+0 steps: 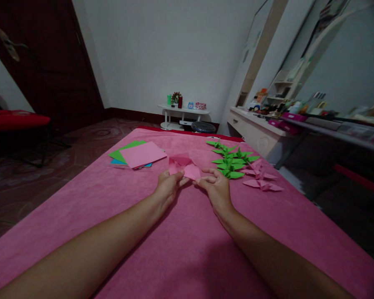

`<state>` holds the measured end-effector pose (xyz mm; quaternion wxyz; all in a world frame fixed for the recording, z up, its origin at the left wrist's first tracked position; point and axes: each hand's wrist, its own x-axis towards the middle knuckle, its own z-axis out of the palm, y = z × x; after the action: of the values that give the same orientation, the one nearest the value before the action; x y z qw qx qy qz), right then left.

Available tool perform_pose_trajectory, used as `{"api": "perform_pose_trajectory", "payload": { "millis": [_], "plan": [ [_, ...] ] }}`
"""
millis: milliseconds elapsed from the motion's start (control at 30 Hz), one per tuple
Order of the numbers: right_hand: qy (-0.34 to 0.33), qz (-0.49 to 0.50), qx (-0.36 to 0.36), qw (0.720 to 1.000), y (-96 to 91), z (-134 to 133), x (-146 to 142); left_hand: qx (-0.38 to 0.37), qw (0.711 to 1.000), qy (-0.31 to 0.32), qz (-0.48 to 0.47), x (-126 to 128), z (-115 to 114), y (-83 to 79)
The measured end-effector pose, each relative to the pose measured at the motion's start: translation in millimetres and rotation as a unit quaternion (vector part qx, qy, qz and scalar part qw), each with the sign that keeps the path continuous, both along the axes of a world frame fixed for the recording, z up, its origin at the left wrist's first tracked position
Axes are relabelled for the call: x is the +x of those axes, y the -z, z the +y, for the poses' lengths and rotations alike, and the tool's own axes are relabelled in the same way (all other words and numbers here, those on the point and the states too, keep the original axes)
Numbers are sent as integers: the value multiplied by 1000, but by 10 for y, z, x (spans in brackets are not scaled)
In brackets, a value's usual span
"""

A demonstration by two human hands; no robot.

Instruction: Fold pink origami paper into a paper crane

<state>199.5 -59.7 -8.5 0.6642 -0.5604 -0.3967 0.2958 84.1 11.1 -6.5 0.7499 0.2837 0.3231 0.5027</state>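
A partly folded pink paper piece (183,165) lies on the pink cloth surface (180,241). My left hand (168,186) pinches its near left edge with closed fingers. My right hand (215,185) presses and pinches its near right corner, fingers together. Both forearms reach forward over the cloth. Several finished green folded paper figures (232,160) lie just right of my right hand, with a few pink folded figures (262,178) beside them.
A stack of flat paper sheets (137,155), pink on top over green and blue, lies to the left of the hands. A white dresser (255,128) with bottles stands at the right. A small white table (183,111) is by the far wall.
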Motion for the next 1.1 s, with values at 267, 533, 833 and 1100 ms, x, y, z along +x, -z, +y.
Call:
{"api": "perform_pose_trajectory", "payload": {
  "millis": [267, 533, 833, 1100],
  "plan": [
    [-27, 22, -23, 999, -62, -39, -67, -14, 999, 13, 40, -18, 14, -56],
    [37, -121, -26, 992, -37, 2, 20, 32, 986, 96, 130, -50, -6, -48],
    [13, -112, -18, 993, -116, 92, 188, 51, 941, 243, 231, -92, -13, -120],
    [-50, -38, -32, 997, -83, 66, 152, 89, 964, 192, 162, -82, -21, -47]
  ]
}}
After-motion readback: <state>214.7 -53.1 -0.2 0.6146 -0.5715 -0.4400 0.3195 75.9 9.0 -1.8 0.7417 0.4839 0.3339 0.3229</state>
